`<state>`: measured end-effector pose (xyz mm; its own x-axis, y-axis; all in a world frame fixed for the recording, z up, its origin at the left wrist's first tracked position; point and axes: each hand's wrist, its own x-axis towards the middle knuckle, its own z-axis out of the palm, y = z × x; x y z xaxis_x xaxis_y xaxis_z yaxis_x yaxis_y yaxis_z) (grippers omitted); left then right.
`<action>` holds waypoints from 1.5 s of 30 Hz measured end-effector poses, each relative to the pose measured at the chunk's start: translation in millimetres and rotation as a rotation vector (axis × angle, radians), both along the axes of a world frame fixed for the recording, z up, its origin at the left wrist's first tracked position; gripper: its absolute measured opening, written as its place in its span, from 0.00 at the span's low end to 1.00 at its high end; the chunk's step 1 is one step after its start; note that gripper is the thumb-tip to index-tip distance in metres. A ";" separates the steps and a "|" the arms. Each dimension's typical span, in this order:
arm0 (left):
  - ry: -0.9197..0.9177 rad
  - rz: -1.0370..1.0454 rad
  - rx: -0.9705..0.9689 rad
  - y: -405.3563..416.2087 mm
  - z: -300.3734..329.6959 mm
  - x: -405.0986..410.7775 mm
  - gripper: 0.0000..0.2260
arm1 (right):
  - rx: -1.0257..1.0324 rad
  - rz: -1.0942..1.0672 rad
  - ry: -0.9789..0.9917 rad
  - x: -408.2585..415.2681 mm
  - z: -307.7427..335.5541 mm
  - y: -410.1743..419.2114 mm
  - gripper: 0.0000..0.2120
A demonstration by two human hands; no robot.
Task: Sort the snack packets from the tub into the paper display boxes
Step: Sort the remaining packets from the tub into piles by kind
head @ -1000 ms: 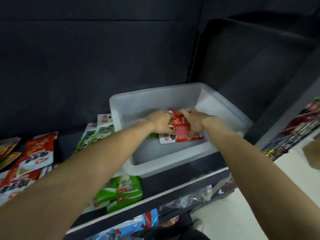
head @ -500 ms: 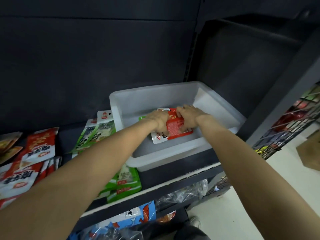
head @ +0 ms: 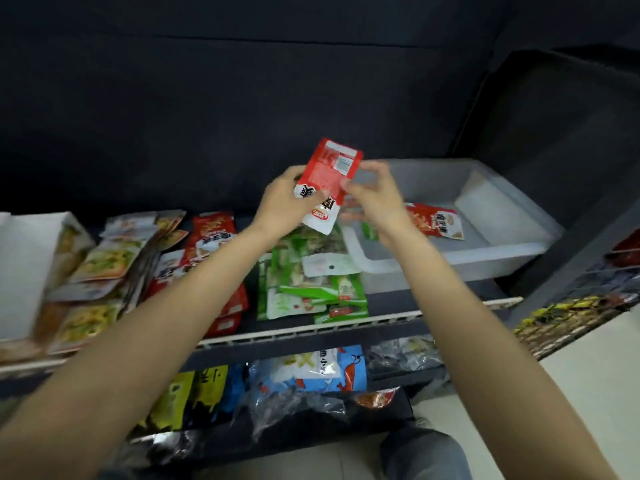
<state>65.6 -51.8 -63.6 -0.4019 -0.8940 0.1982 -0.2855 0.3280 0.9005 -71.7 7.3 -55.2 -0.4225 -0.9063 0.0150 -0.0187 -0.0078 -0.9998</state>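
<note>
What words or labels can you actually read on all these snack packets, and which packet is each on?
No text reads with certainty.
Red packets held by the left hand and right hand: large Chinese characters and a white printed panel, too blurred to read.
Red packet in the tub: characters blurred.
Green packets: print too small.
Blue bag below: blurred.

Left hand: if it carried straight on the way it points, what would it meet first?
Likely only the dark back wall. The left hand, holding red packets, points up and away; depth is unclear.
</note>
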 end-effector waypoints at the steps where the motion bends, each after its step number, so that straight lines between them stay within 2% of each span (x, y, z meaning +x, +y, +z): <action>1: 0.050 0.048 0.030 3.1 -0.3 21.2 0.17 | -0.005 0.054 -0.023 25.1 -0.8 -2.6 0.17; 4: -0.019 0.176 0.020 8.2 -4.9 81.0 0.19 | 0.024 0.149 -0.026 85.0 -12.5 -21.7 0.22; 7: -0.275 0.247 -0.044 -1.0 -21.2 130.3 0.29 | 0.127 0.173 -0.001 124.8 -28.4 -50.4 0.23; 9: -0.405 0.233 -0.043 -8.3 -30.5 152.0 0.30 | 0.204 0.159 0.080 141.3 -39.3 -71.8 0.22; 12: -0.551 0.147 -0.024 -15.3 -39.4 165.0 0.26 | 0.317 0.134 0.447 150.3 -54.4 -97.3 0.18; 15: -0.676 0.065 -0.032 -20.4 -50.7 167.5 0.27 | 0.471 0.298 0.929 151.3 -69.4 -105.1 0.19; 17: -0.733 0.049 -0.016 -21.0 -57.5 167.7 0.28 | 0.503 0.429 1.104 149.5 -76.7 -101.6 0.22; 20: -0.817 0.046 -0.043 -18.6 -62.1 166.0 0.28 | 0.484 0.522 1.177 142.9 -78.9 -93.8 0.25; 24: -0.878 0.055 -0.115 -13.7 -59.1 163.6 0.27 | 0.474 0.521 1.103 135.9 -72.6 -86.1 0.28; 28: -0.798 0.119 -0.302 -8.3 -46.9 158.9 0.23 | 0.337 0.546 1.109 134.3 -44.9 -72.9 0.24; 30: -0.667 0.123 -0.403 -6.9 -37.7 150.8 0.18 | 0.236 0.504 1.162 123.2 -24.9 -61.6 0.20; 34: -0.345 0.066 -0.569 2.9 -9.9 111.0 0.13 | 0.103 0.269 1.239 68.7 8.8 -28.5 0.12; 38: -0.166 -0.119 -0.519 7.8 3.3 42.9 0.08 | 0.092 0.075 1.221 -7.0 19.8 -1.2 0.10; 42: -0.194 -0.399 -0.355 1.8 -2.5 -35.1 0.09 | 0.292 0.085 1.380 -78.4 5.0 3.7 0.11; 45: -0.371 -0.429 -0.382 -7.9 -6.2 -89.1 0.12 | 0.517 0.115 1.450 -120.9 -9.5 -4.5 0.09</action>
<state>-23.6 -59.7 -69.8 -0.8072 -0.5350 0.2494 -0.3263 0.7566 0.5667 -192.6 2.8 -64.6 -0.2528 -0.9673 0.0216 -0.9674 0.2524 -0.0182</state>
